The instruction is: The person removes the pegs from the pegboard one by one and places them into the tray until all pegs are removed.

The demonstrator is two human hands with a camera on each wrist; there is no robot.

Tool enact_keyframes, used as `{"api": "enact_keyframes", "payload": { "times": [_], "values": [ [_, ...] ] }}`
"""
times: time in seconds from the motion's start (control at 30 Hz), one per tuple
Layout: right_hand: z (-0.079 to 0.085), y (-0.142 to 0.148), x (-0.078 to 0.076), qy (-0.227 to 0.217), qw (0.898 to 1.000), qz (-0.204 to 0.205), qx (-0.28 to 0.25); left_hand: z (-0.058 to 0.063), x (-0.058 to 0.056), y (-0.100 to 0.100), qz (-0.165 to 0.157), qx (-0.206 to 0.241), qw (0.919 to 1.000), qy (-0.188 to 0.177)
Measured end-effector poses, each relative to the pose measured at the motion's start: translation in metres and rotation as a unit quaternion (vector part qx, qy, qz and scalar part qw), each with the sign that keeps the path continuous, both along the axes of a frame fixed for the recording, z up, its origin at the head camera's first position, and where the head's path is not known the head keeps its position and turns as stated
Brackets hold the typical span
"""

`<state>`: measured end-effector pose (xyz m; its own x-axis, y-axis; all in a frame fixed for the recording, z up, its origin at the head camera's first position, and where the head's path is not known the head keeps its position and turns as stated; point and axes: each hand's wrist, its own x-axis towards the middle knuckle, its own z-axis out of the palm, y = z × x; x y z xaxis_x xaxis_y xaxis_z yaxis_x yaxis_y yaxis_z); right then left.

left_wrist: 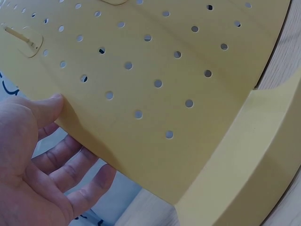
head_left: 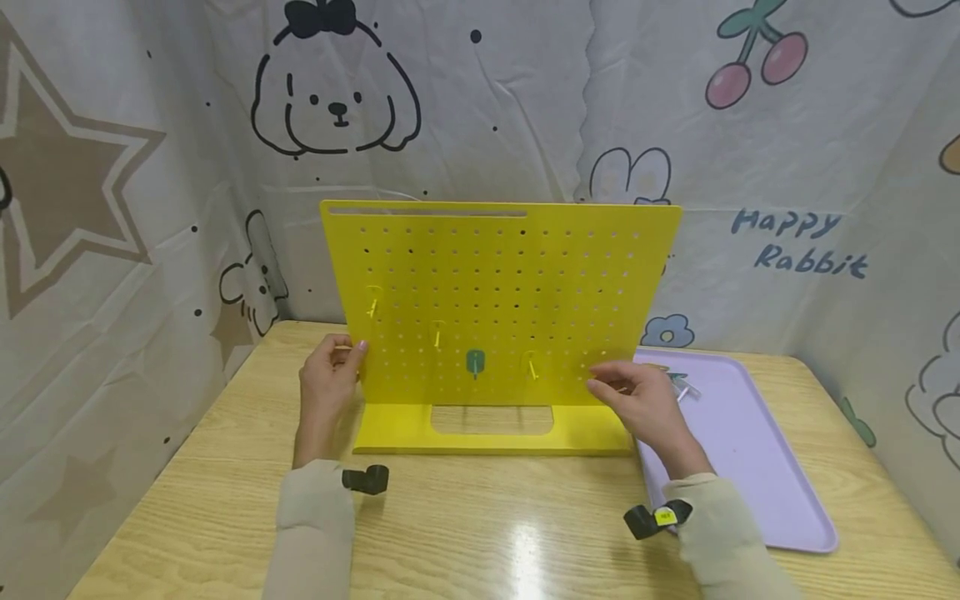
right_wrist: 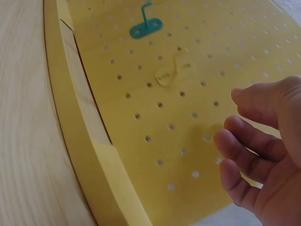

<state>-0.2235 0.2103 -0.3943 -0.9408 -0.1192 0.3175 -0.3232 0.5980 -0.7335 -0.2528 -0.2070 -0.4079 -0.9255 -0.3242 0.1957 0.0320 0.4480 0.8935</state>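
Note:
A yellow pegboard (head_left: 495, 308) stands upright on its base (head_left: 390, 429). It carries a green hook (head_left: 475, 362) low in the middle and yellow hooks: one at the left (head_left: 372, 304), one nearer the middle (head_left: 437, 335), one right of the green hook (head_left: 532, 367). My left hand (left_wrist: 51, 155) grips the board's left edge, thumb on the front face, other fingers at the edge and behind it. In front of the board's lower right side is my right hand (right_wrist: 263, 146), its fingers loosely bent with nothing between them.
To the right lies a lilac tray (head_left: 750, 450) on the wooden table (head_left: 450, 525). Near the tray's far left corner are small clear and green pieces (head_left: 684, 385), partly behind my right hand. A printed curtain (head_left: 495, 108) hangs behind the table and along both sides.

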Motion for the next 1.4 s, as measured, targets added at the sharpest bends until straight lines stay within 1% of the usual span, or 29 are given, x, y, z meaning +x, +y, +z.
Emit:
{"api": "enact_keyframes", "payload": {
  "times": [0.3,0.5,0.77,0.9,1.03,1.23,1.4],
  "values": [
    [-0.005,-0.024,-0.004,-0.001,0.998,0.041,-0.041,0.000,0.000,-0.001,-0.002,-0.009,0.9999,0.007],
    [-0.009,-0.040,-0.006,-0.018,0.997,0.052,-0.047,0.000,0.000,-0.002,-0.003,-0.011,0.9999,0.000],
    [-0.012,-0.054,-0.009,-0.033,0.998,0.045,-0.037,0.002,0.000,-0.002,-0.013,-0.002,0.9999,-0.008],
    [-0.015,-0.058,-0.011,-0.040,0.996,0.055,-0.050,0.001,0.001,-0.003,-0.012,-0.005,0.9999,-0.010],
    [-0.018,-0.062,-0.015,-0.036,0.996,0.054,-0.063,0.001,0.000,-0.003,-0.011,-0.005,0.9999,-0.010],
    [-0.020,-0.067,-0.017,-0.019,0.997,0.041,-0.062,0.002,0.000,-0.002,-0.009,0.001,0.9999,-0.013],
    [-0.020,-0.068,-0.016,-0.019,0.997,0.033,-0.065,0.002,0.000,-0.002,-0.005,-0.002,0.9999,-0.016]
  ]
}}
